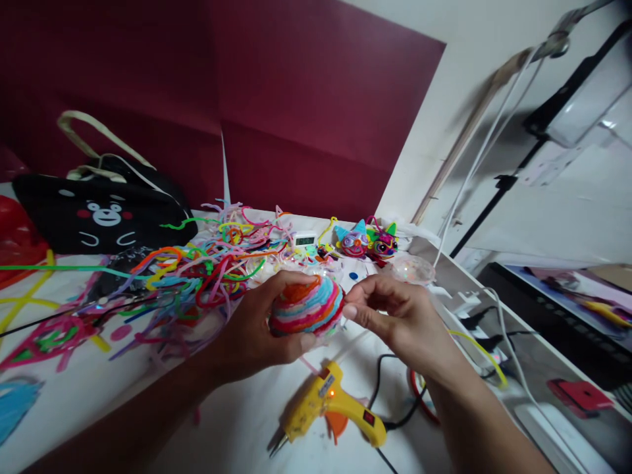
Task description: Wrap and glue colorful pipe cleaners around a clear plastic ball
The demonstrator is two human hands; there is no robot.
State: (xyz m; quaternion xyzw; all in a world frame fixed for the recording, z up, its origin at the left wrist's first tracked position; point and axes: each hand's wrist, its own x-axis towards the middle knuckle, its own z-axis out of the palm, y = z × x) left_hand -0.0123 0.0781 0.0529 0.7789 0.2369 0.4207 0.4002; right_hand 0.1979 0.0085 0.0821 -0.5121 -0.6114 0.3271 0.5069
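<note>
While the left hand point(257, 327) grips the multicoloured, fuzzy-striped ball point(307, 307) mid-frame, the right hand point(395, 309), pinched closed, apparently works its edge, likely needing steadiness next.

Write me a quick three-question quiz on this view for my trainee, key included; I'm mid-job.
1. True or false: the yellow glue gun lies on the white table.
2. Which thing does the left hand grip?
A) the yellow glue gun
B) the striped round piece
C) the black bag
3. Fill in: in the picture, the blue-eared figure is to the ___ of the small white clock.

Key: 1. True; 2. B; 3. right.
</note>
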